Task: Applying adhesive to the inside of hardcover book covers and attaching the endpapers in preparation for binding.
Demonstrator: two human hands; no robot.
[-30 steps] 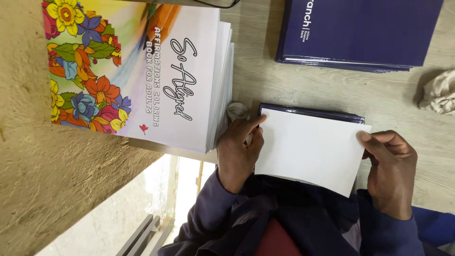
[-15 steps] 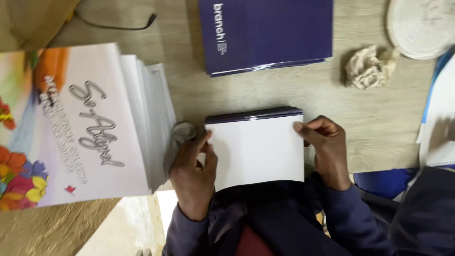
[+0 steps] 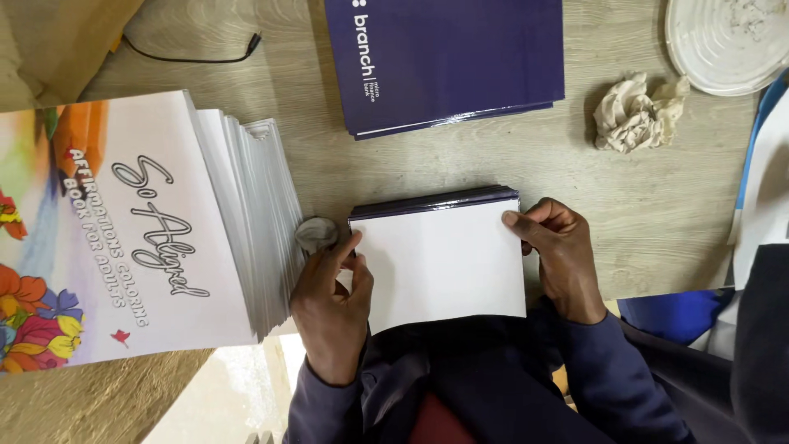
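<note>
The folded white booklet (image 3: 440, 263) lies at the table's near edge, dark cover edges showing along its far side. Your left hand (image 3: 329, 308) pinches its left edge; your right hand (image 3: 555, 255) grips the right corner. Keep both edges square, pressing evenly, clear of the tall stack of floral colouring books (image 3: 148, 222).

Colouring-book stack (image 3: 123, 238) — left side cut off

Small stack of sheets (image 3: 440, 263) at the near tabletop (image 3: 460, 160) edge, tall pile of booklets (image 3: 148, 222) to its left, folder stack (image 3: 448, 62) behind it, crumpled paper (image 3: 637, 111) and plate (image 3: 723, 41) at far right.
</note>
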